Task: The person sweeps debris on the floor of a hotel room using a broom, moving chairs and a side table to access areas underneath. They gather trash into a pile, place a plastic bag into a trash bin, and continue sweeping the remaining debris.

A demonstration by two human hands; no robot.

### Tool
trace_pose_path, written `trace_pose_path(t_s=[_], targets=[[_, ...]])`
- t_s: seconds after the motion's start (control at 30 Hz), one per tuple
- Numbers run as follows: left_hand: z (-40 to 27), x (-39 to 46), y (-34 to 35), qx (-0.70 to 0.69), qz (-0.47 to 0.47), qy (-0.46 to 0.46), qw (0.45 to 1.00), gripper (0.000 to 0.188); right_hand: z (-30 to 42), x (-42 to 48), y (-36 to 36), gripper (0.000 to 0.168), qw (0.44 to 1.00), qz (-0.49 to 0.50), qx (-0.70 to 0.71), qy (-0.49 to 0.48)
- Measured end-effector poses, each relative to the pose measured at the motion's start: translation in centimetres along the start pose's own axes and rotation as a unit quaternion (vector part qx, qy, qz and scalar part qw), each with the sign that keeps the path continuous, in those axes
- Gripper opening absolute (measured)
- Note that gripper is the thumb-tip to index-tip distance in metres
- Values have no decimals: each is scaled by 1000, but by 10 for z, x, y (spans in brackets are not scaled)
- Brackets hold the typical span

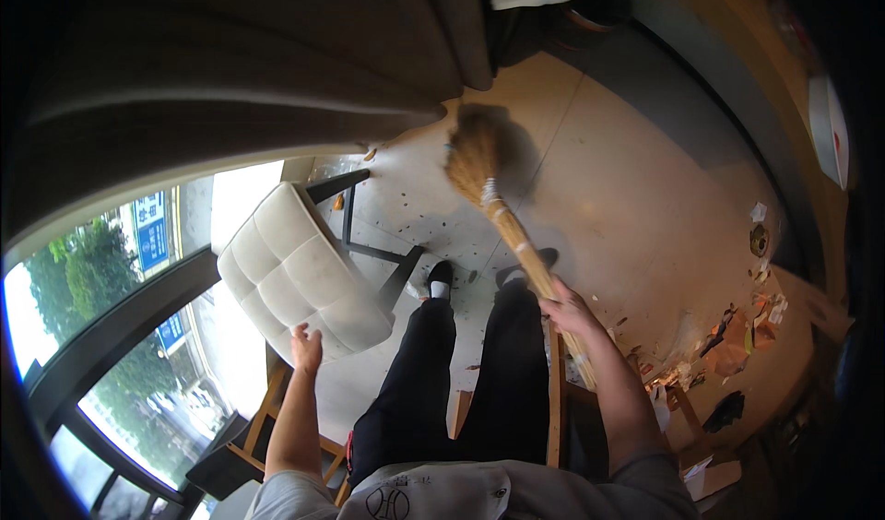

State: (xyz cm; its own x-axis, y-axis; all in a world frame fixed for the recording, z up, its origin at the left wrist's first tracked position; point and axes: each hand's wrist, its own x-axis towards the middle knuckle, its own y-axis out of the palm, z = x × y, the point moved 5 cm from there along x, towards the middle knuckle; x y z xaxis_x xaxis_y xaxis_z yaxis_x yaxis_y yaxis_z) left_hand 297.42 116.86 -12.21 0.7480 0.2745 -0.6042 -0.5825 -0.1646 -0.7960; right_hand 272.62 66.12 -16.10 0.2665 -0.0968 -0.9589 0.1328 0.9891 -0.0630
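My right hand (568, 307) grips the handle of a straw broom (522, 240). The broom slants up and left, its blurred bristles (473, 160) over the floor near the dark curtain's lower edge. My left hand (305, 347) holds nothing, fingers partly spread, over the near edge of a tufted pale stool seat (297, 271). Whether it touches the seat I cannot tell. The stool's dark legs (397, 278) stand beside my left shoe. Small dark bits (442, 225) are scattered on the floor between the stool and the broom.
A dark curtain (276, 57) hangs at the upper left beside a window (131, 354). Litter with crumpled paper and wrappers (729, 350) lies to the right. Wooden chair frames (556, 395) stand near my legs. Something orange (339, 202) lies by the stool.
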Motion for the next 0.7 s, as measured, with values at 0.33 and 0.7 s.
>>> trace_pose_path(t_s=[0.33, 0.7], targets=[[213, 204, -20, -471, -41, -308, 826, 81, -120, -88, 46, 21, 921, -182, 295, 180], [141, 130, -7, -605, 254, -79, 750, 75, 4, 47, 153, 35, 757, -90, 645, -59]])
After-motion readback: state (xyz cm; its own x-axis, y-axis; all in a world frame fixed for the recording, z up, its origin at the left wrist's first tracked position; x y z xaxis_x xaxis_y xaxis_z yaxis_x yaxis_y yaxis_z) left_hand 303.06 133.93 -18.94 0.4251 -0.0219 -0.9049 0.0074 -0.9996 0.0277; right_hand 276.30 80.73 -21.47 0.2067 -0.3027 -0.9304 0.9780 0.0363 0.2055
